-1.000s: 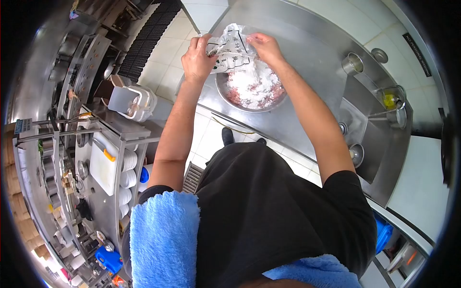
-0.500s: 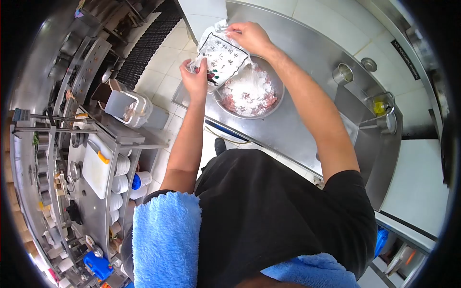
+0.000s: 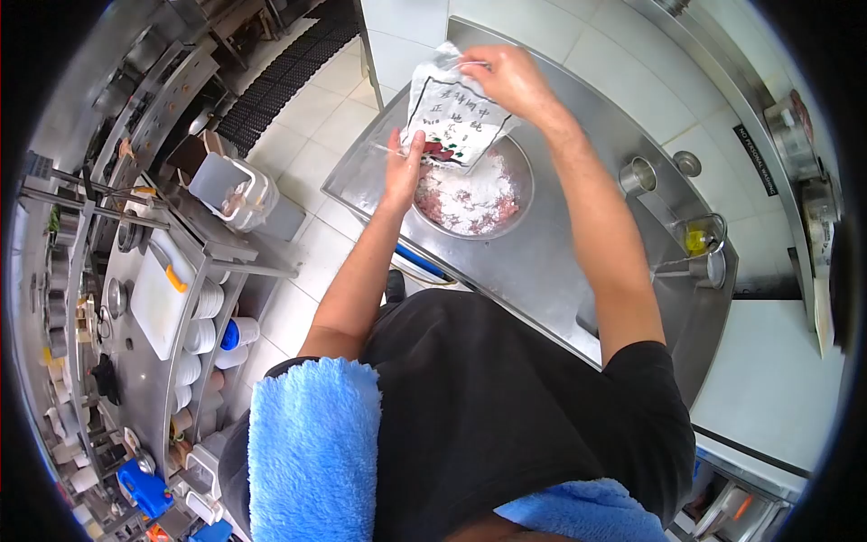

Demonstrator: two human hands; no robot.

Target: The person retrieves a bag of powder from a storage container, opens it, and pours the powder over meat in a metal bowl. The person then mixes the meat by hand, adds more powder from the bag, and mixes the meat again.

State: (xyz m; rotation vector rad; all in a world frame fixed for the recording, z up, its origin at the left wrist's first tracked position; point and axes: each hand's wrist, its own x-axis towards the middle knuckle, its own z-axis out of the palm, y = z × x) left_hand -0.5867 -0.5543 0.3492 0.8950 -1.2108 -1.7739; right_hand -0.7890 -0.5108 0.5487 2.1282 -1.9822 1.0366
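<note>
A white printed plastic bag (image 3: 459, 107) with dark lettering and a red and green picture is held tilted over a metal bowl (image 3: 531, 185). Gripping the bag's upper corner is my right hand (image 3: 513, 79), its fingers pinched together. My left hand (image 3: 402, 176) holds the lower left edge between thumb and fingers. Inside the bowl, white powder (image 3: 465, 206) lies over pink minced meat (image 3: 501, 215). The bag hides the bowl's far left part.
The bowl stands on a steel counter (image 3: 564, 244). A metal cup (image 3: 638, 176) and a strainer (image 3: 704, 235) are at the right. On the left are a lidded bin (image 3: 244, 194), a cutting board (image 3: 167, 303) with an orange-handled knife (image 3: 173, 278), and stacked white bowls (image 3: 206, 298).
The view has shifted a little. Both hands still hold the bag, which now sits further right in view, and the left hand's fingers point more upward.
</note>
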